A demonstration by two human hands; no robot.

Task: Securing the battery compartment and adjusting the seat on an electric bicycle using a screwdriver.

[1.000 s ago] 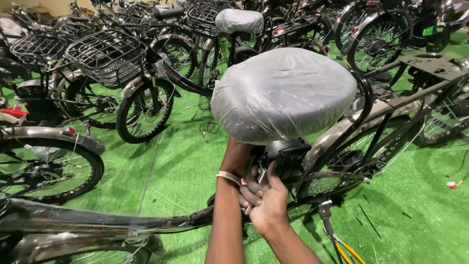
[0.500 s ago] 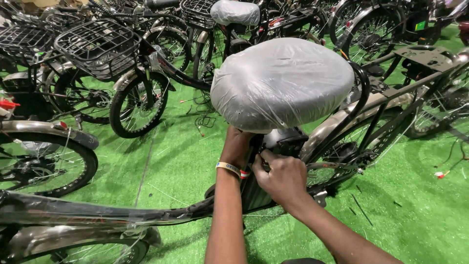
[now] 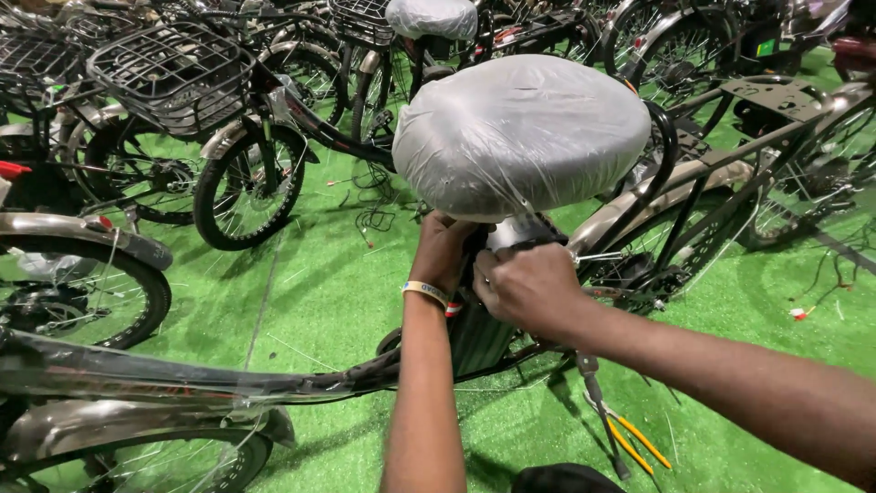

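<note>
A bicycle saddle (image 3: 520,132) wrapped in clear plastic fills the upper middle of the view. Just under it, my left hand (image 3: 444,251) is cupped around the seat post area, with a pale wristband on the wrist. My right hand (image 3: 525,288) is closed around the same spot from the right, over a dark battery box (image 3: 476,336) below the saddle. What the fingers grip is hidden by the hands. The bicycle's dark frame tube (image 3: 182,379), wrapped in plastic, runs leftward from under my arms.
Green artificial turf (image 3: 310,283) covers the floor. Several parked bicycles stand around: one with a black wire basket (image 3: 169,73) at upper left, another wrapped saddle (image 3: 431,16) at the top. A rear rack (image 3: 776,96) is at right. Yellow-handled pliers (image 3: 630,438) lie on the turf.
My right hand has risen from below the left hand to grip beside it under the saddle. The view has shifted slightly closer and left.
</note>
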